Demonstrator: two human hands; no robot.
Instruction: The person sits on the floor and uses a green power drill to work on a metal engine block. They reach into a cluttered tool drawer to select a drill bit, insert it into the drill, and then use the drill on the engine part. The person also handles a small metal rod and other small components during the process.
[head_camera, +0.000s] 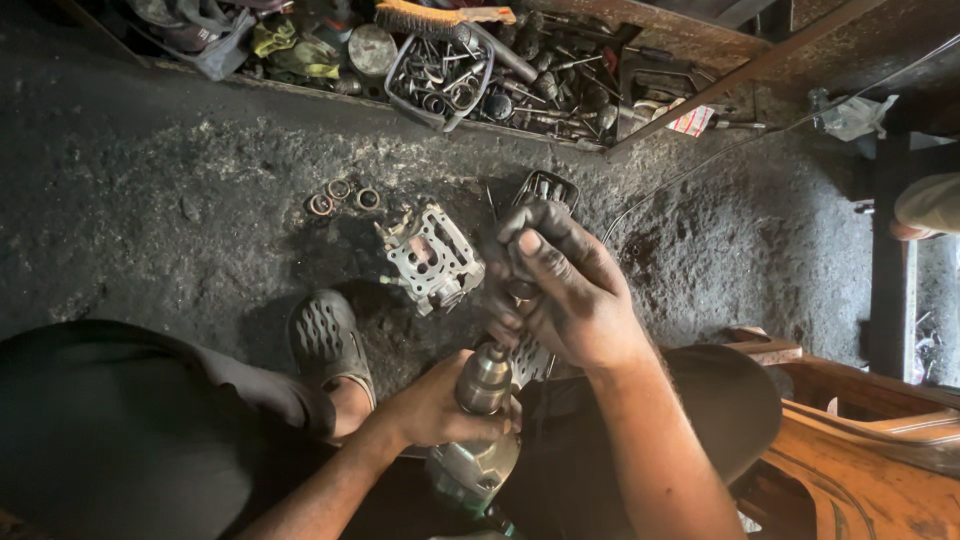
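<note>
My left hand (435, 405) grips the body of a power drill (478, 440) just behind its metal chuck (485, 378), which points away from me. My right hand (560, 285), black with grease, is closed over a small dark part at the chuck's tip; the part itself is mostly hidden by the fingers. Just left of that hand a grey metal cylinder head (432, 258) lies on the dirty floor. A small metal frame-like piece (548, 186) shows beyond my right fingers.
Three small rings (340, 196) lie on the floor to the left. A low tray (470, 70) full of tools, sockets and a wire brush runs along the top. My sandalled foot (325, 345) rests left; a wooden piece (860, 450) stands at right.
</note>
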